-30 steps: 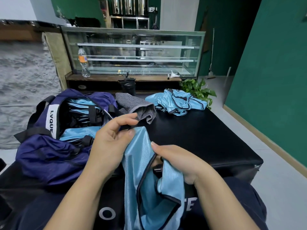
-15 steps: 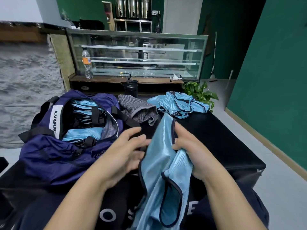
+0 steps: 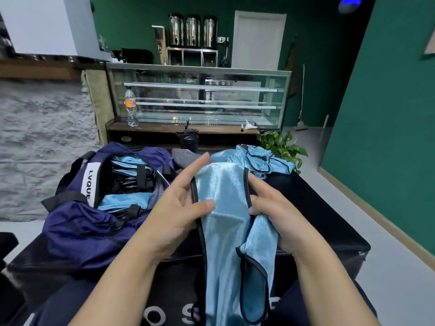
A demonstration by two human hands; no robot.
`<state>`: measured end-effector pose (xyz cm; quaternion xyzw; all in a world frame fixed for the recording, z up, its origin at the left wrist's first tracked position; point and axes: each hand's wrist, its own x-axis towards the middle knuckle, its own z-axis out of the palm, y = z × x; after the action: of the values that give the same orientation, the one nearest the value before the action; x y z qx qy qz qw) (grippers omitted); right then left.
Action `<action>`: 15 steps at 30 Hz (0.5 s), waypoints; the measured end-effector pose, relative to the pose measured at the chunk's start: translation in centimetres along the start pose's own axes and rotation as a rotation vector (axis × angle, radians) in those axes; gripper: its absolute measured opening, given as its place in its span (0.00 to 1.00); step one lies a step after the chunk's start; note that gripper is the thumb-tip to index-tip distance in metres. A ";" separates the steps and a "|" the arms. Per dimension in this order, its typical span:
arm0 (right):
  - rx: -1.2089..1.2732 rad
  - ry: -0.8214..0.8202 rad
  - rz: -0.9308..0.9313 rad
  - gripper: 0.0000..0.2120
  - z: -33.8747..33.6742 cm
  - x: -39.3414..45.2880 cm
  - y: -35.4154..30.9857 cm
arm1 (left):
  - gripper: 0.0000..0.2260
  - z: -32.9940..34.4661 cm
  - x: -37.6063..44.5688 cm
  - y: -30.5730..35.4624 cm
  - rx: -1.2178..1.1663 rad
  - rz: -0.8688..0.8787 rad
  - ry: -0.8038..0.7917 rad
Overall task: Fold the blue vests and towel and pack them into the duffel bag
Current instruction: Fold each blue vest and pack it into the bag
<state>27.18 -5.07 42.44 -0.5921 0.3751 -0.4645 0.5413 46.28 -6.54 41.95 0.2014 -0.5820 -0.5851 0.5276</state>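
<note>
Your left hand (image 3: 179, 205) and right hand (image 3: 277, 212) pinched the vest (image 3: 223, 208) between them.
It hung over the desk (image 3: 329, 220) edge, duffel bag (image 3: 77, 222) left.

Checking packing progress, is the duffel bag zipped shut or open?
Open: the duffel bag gapes at its top, showing folded blue vests inside.

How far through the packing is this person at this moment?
Done: several folded vests lie in the open bag. In hand: left hand and right hand hold one vest up. Left: that vest, the vest heap and the grey towel.
</note>
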 end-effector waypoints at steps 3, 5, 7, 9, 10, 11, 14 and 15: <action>-0.024 0.040 -0.054 0.33 0.3 -0.6 -1.6 | 0.32 -0.1 -0.3 2.1 -0.047 0.013 -0.089; -0.047 0.052 -0.083 0.32 0.6 -1.1 -2.6 | 0.32 -0.1 -0.5 3.2 -0.030 0.032 -0.126; -0.061 0.058 -0.099 0.32 0.9 -1.6 -3.9 | 0.29 0.2 -0.6 4.2 0.020 0.057 -0.101; -0.051 0.054 -0.123 0.30 1.2 -2.2 -5.2 | 0.22 0.6 -0.8 5.3 0.065 0.060 -0.039; -0.060 0.057 -0.131 0.29 1.3 -2.4 -5.8 | 0.20 0.8 -0.9 5.8 0.110 0.057 -0.014; -0.082 0.064 -0.139 0.28 1.5 -2.6 -6.3 | 0.19 1.0 -1.0 6.3 0.179 0.062 0.001; -0.192 0.108 -0.150 0.24 1.6 -3.1 -7.4 | 0.16 1.4 -1.2 7.4 0.403 0.091 0.046; -0.223 0.129 -0.158 0.23 1.6 -3.2 -7.6 | 0.16 1.5 -1.3 7.6 0.465 0.098 0.064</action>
<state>27.39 -0.56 49.52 -0.6450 0.4106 -0.4983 0.4087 48.38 -2.95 48.62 0.3075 -0.6931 -0.4023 0.5131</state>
